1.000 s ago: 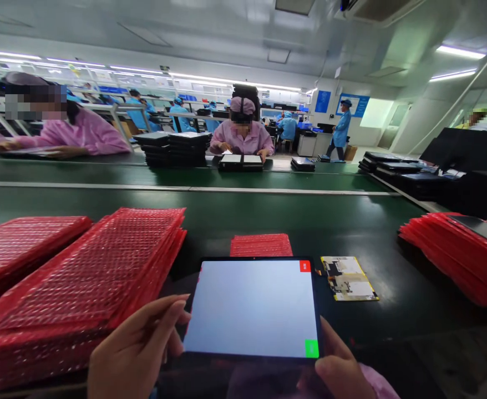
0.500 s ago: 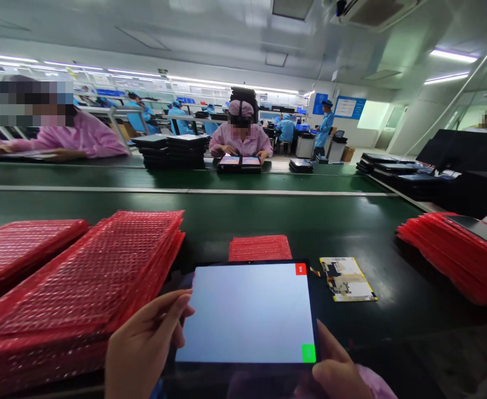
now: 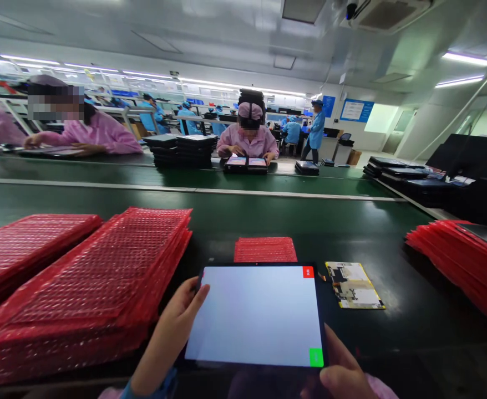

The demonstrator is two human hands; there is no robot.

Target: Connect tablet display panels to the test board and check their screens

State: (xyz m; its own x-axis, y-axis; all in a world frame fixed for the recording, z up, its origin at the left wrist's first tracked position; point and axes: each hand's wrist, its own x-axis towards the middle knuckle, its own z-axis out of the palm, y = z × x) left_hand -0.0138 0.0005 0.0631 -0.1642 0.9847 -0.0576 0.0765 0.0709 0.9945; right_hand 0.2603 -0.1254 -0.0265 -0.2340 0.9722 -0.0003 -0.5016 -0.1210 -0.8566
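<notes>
A tablet (image 3: 255, 316) with a lit pale-grey screen lies low in the middle, with a red square at its top right corner and a green square at its bottom right. My left hand (image 3: 172, 332) grips its left edge, fingertips resting on the top left of the screen. My right hand (image 3: 339, 371) holds the bottom right corner, thumb beside the green square. A small circuit board (image 3: 354, 285) connected by a flex cable lies just right of the tablet.
Stacks of red bubble-wrap bags lie at the left (image 3: 89, 288), behind the tablet (image 3: 264, 249) and at the right (image 3: 463, 260). The green conveyor belt (image 3: 268, 216) runs across. Workers in pink sit opposite (image 3: 249, 138) with black tablet stacks (image 3: 181, 149).
My left hand has slid up the tablet's left edge, its fingers now reaching the top left corner. The view has shifted slightly left.
</notes>
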